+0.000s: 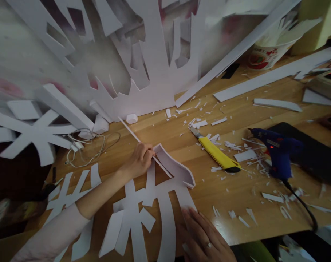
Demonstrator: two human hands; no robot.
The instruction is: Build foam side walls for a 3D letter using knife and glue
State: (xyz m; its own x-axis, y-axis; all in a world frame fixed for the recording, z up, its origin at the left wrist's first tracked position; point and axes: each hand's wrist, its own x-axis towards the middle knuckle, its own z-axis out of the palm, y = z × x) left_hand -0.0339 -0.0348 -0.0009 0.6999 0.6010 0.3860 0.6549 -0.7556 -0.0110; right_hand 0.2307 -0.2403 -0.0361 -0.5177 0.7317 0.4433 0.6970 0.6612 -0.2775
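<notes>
My left hand (141,158) is closed on a thin white foam strip (129,130), which slants across the wooden table. The strip's lower end reaches the upper part of a large white foam-board character (167,218). Along that character's upper right edge stands a curved side wall (176,162). A loose-looking folded piece (112,233) is at its lower left. My right hand (205,238), with a ring on one finger, lies flat with fingers stretched out over the character's lower right part; its wrist is out of view.
A yellow utility knife (216,151) lies blade out among white scraps. To its right is a blue glue gun (280,149) with a red light and a cord. Foam characters (38,134), a tangled white cable (97,151), a cut-out board (154,83) and a paper tub (269,54) surround the work.
</notes>
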